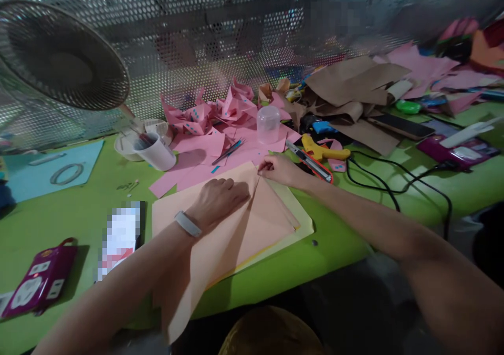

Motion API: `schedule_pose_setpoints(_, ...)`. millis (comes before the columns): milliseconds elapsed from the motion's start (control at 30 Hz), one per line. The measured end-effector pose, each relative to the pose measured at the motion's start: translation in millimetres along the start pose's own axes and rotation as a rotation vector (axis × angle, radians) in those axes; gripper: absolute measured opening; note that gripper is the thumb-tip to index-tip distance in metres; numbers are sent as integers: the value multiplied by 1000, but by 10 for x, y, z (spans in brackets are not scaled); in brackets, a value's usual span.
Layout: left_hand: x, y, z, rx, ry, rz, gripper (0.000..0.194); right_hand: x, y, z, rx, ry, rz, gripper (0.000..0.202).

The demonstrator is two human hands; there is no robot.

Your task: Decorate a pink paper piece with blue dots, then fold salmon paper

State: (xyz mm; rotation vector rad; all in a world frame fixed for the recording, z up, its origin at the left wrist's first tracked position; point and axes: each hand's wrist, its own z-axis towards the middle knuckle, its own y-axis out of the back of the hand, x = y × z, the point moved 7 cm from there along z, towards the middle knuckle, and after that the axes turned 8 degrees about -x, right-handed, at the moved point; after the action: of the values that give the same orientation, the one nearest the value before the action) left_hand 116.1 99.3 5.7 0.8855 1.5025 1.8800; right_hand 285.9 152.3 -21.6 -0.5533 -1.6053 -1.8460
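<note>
Pale orange paper (220,239) lies in layers on the green table, one sheet folded or lifted along a slanting edge. A yellowish sheet (305,223) shows beneath it at the right. My left hand (220,200), with a light band at the wrist, rests on the paper with its fingers curled together; what is under them is hidden. Near the paper's far corner, my right hand (277,170) pinches the sheet's edge between thumb and fingers.
An orange cutter (311,162) and a yellow glue gun (325,150) with a black cable lie beyond my right hand. Pink paper pieces (212,147), scissors, a clear cup (268,125) and a white cup (157,153) stand behind. A phone (122,234) and purple power strip (45,276) lie left.
</note>
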Motion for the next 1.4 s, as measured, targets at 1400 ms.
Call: schedule_pose_setpoints(1400, -507, 235, -1021, 124, -393, -489, 75, -109, -46, 36, -1, 4, 83, 11)
